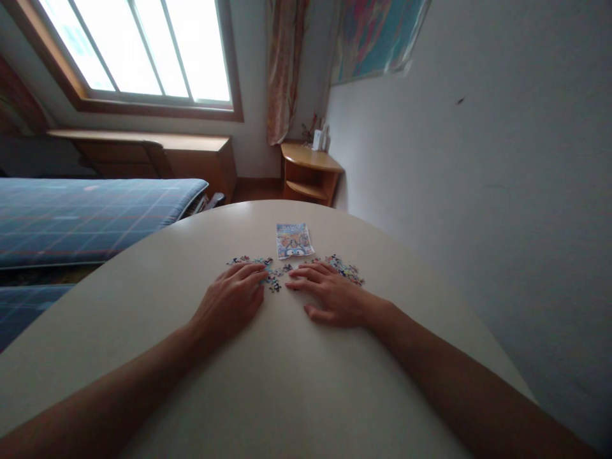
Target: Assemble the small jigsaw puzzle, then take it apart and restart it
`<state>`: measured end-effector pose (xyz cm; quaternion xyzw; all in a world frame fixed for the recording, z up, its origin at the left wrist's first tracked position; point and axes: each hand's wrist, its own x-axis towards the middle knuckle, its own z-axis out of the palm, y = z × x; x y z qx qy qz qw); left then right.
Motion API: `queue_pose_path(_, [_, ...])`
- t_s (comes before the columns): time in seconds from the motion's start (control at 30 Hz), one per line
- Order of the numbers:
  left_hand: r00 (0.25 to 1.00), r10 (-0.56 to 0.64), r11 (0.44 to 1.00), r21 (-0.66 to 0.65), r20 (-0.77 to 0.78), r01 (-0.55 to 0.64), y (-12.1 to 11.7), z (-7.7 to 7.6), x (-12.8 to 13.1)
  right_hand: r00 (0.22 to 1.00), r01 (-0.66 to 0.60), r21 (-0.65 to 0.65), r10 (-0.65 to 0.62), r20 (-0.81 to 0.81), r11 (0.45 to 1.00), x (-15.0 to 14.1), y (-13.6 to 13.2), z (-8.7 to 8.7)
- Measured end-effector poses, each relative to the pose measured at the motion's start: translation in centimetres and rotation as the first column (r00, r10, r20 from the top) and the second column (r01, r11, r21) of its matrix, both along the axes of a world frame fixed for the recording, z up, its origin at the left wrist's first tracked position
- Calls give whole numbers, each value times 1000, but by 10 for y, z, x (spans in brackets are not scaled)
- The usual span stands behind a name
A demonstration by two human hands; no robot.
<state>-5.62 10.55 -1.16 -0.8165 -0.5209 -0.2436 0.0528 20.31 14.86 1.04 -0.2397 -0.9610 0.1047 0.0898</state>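
Small jigsaw puzzle pieces point(348, 270) lie scattered in a loose band across the white table point(296, 382). My left hand point(236, 293) rests palm down at the left part of the band, its fingers stretched over some pieces. My right hand point(329, 294) lies flat with fingers spread, its fingertips pointing left over the middle pieces. Some pieces are hidden under both hands. Just beyond the pieces is a printed picture sheet point(293, 240) with a blue and orange cartoon design, lying flat.
The table's rounded far edge curves close beyond the sheet. To the left stands a bed with a blue plaid mattress point(95, 217). A wooden corner shelf point(310, 159) stands behind, and a bare wall point(478, 191) runs along the right.
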Motion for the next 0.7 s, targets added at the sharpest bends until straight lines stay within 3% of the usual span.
queue_pose_path(0.27, [985,-172,985,-24,-3,172,3,-4,-2,996,-80,-1,80,45,997,-1,-1,0])
queue_pose_path(0.43, [959,-278,959,-47,60,281,3,-3,0,987,-158,-5,158,-6,987,-10,-13,3])
queue_pose_path(0.7, [955,-282,955,-71,97,289,0,-1,2,952,-277,-16,272,-143,961,-15,-17,4])
